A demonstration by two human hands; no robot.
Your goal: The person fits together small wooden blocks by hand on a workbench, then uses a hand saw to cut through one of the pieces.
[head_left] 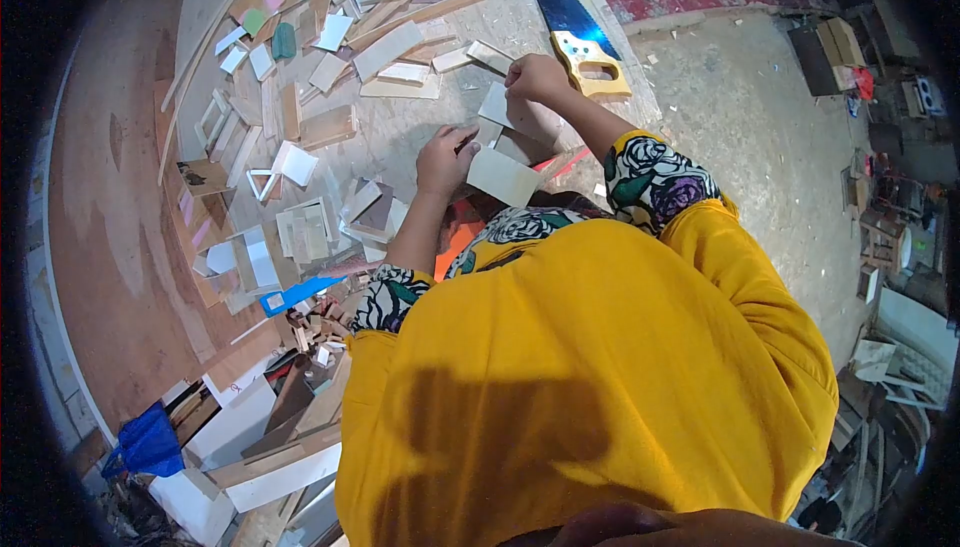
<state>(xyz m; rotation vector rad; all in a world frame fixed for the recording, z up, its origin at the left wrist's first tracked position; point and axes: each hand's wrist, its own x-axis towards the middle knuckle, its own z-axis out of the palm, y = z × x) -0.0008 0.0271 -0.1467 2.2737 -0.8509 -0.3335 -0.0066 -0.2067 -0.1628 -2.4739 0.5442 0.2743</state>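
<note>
My left hand [446,160] is closed, fingers curled toward the thumb around a small dark spot that I cannot make out. Its thumb lies right at the corner of a pale rectangular wooden board [503,178], which rests close in front of my body. Farther forward, my right hand [537,79] is a fist at the end of a short wooden strip [489,56]. Beneath it, between the two hands, lies another light wooden piece [495,104]. A handsaw [588,62] with a yellow handle and dark blue blade lies just beyond my right hand.
Many wood offcuts [388,50] cover the worktable [400,112] ahead and to the left. Small wooden frames [212,121] stand on the left side. Near my left elbow is a blue tool [300,295]. Scrap boards [240,427] and a blue bag [150,442] sit lower left.
</note>
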